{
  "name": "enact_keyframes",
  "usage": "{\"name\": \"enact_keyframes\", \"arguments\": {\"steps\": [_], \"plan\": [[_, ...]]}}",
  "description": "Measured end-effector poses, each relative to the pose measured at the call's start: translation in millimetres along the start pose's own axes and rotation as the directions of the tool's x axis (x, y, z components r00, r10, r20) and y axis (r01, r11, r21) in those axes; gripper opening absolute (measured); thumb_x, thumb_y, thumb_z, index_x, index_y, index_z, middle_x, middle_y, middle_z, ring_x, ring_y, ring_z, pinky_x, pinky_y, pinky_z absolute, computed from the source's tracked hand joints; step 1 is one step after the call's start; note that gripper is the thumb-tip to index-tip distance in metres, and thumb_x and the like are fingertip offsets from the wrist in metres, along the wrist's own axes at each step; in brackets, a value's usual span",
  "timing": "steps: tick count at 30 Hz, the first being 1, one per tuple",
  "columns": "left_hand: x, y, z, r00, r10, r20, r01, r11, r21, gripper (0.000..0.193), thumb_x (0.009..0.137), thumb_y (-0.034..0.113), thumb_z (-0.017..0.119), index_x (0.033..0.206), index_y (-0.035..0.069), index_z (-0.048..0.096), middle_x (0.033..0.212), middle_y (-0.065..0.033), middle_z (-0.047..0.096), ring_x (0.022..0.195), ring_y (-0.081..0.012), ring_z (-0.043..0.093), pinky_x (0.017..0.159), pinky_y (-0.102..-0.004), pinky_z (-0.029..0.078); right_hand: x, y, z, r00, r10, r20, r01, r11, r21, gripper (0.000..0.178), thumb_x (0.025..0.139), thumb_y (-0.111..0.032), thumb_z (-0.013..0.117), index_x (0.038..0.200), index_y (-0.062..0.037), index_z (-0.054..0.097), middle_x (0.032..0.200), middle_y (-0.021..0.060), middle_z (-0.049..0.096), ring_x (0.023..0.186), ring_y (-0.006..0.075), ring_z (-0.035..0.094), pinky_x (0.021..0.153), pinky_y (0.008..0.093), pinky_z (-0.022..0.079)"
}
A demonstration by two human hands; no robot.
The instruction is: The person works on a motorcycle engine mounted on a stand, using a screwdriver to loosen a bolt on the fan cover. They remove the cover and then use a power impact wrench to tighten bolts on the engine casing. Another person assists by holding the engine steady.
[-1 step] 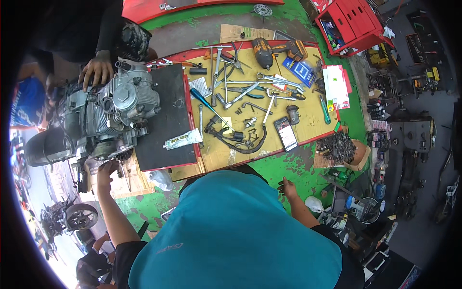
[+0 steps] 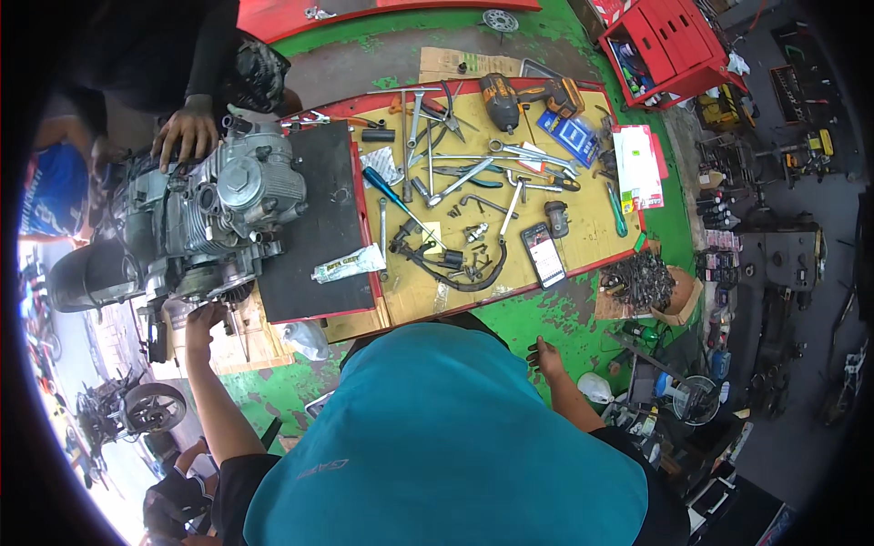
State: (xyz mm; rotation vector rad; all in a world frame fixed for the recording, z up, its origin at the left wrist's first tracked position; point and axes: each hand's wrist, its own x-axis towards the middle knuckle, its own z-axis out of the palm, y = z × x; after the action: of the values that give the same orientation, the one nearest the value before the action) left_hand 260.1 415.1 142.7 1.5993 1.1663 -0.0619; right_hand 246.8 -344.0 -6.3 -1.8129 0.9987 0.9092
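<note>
My left hand (image 2: 202, 320) cups the underside of the engine (image 2: 205, 214) at the left of the frame, fingers curled on its lower casing; my right hand (image 2: 546, 357) rests open on the green floor (image 2: 537, 314). I judge the engine heavy, rigid, probably oily, best gripped by casing edges, while another person's hand (image 2: 185, 133) steadies its top.

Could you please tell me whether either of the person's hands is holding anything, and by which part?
The left hand touches the engine at its lower near edge; a grip cannot be told. The right hand holds nothing, fingers spread on the green floor.
</note>
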Motion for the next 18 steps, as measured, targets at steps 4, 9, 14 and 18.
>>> {"name": "enact_keyframes", "arguments": {"steps": [4, 9, 14, 18], "plan": [[46.8, -62.2, -29.8, 0.936, 0.331, -0.117, -0.303, 0.930, 0.207, 0.021, 0.080, 0.018, 0.080, 0.078, -0.002, 0.074, 0.079, -0.0084, 0.073, 0.071, -0.0140, 0.066, 0.068, -0.0286, 0.049, 3.8, -5.2, 0.7, 0.999, -0.007, 0.038, 0.007, 1.000, -0.001, 0.054, 0.102, -0.055, 0.041, 0.106, -0.0064, 0.066, 0.080, 0.0063, 0.068, 0.066, 0.0169, 0.059, 0.060, 0.0353, 0.046], [24.3, -17.4, -2.1, 0.996, 0.056, -0.063, -0.053, 0.997, 0.054, 0.026, 0.083, 0.020, 0.079, 0.092, -0.003, 0.074, 0.085, -0.0093, 0.074, 0.077, -0.0145, 0.067, 0.070, -0.0288, 0.050, 7.2, 1.7, 2.9, 0.999, -0.037, -0.024, 0.038, 0.999, 0.017, 0.057, 0.101, -0.054, 0.042, 0.107, -0.0027, 0.067, 0.079, 0.0102, 0.069, 0.063, 0.0180, 0.061, 0.053, 0.0354, 0.047], [48.2, -63.7, -38.2, 0.982, 0.183, 0.039, -0.181, 0.983, -0.041, 0.026, 0.085, 0.018, 0.077, 0.096, -0.005, 0.073, 0.091, -0.0114, 0.074, 0.084, -0.0150, 0.069, 0.073, -0.0289, 0.050, 5.9, -18.6, 2.9, 0.998, -0.059, 0.000, 0.059, 0.998, -0.029, 0.055, 0.102, -0.054, 0.042, 0.107, -0.0045, 0.066, 0.079, 0.0089, 0.069, 0.064, 0.0177, 0.060, 0.057, 0.0356, 0.046], [55.7, -57.8, -38.0, 0.971, 0.237, -0.030, -0.210, 0.904, 0.372, 0.021, 0.086, 0.013, 0.074, 0.095, -0.006, 0.073, 0.090, -0.0113, 0.074, 0.083, -0.0149, 0.069, 0.075, -0.0289, 0.052, 7.9, -22.8, 4.2, 0.999, -0.045, 0.025, 0.046, 0.998, -0.037, 0.053, 0.102, -0.054, 0.041, 0.106, -0.0065, 0.064, 0.080, 0.0076, 0.068, 0.066, 0.0179, 0.059, 0.059, 0.0359, 0.047]]}}
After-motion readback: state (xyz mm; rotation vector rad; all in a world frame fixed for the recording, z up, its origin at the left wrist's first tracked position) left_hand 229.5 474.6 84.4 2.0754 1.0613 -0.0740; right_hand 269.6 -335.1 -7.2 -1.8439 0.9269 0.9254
